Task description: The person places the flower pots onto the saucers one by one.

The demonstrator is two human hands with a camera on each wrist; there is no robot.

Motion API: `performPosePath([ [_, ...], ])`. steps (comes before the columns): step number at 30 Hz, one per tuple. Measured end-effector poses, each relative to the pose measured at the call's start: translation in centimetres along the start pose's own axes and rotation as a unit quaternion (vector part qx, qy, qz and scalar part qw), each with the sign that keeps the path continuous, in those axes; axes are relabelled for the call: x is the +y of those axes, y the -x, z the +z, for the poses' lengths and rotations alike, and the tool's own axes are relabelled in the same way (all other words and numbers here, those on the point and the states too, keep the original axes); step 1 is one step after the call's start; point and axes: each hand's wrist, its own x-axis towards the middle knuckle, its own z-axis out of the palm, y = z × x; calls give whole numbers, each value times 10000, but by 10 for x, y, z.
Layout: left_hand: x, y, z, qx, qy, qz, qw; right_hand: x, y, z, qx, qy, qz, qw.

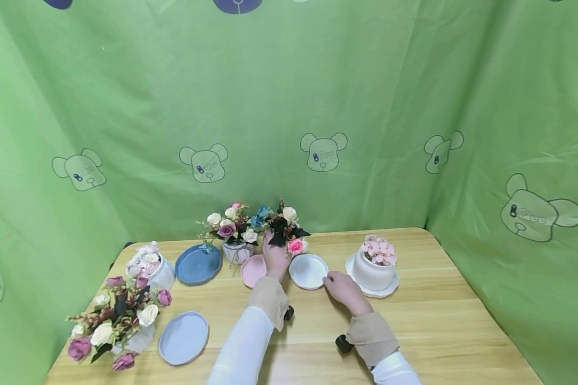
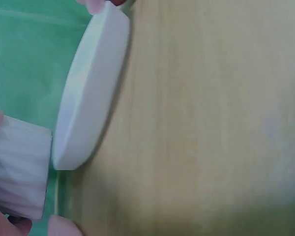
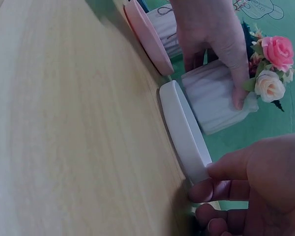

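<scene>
My left hand (image 1: 275,259) has the flower pot (image 3: 211,105) gripped, up off the bench (image 1: 318,347), right over the white dish (image 1: 308,271); my right hand (image 1: 345,291) is pinching that dish's edge, and the pink dish (image 1: 252,271) sits just beside it.

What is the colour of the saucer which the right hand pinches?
The saucer is white, clearest in the right wrist view.
</scene>
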Motion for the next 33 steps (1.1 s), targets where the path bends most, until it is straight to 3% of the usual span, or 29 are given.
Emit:
performPosePath([
  [9, 9, -7, -10, 41, 169, 389, 9991, 2, 0, 0, -59, -42, -16, 10000],
  [15, 18, -7, -18, 0, -132, 867, 9961, 4, -1, 0, -56, -24, -54, 10000],
  [25, 34, -1, -27, -116, 729, 364, 9966, 2, -2, -1, -43, -33, -94, 9999],
  [33, 42, 11, -32, -335, 512, 684, 9958, 0, -1, -1, -30, -7, -97, 9999],
])
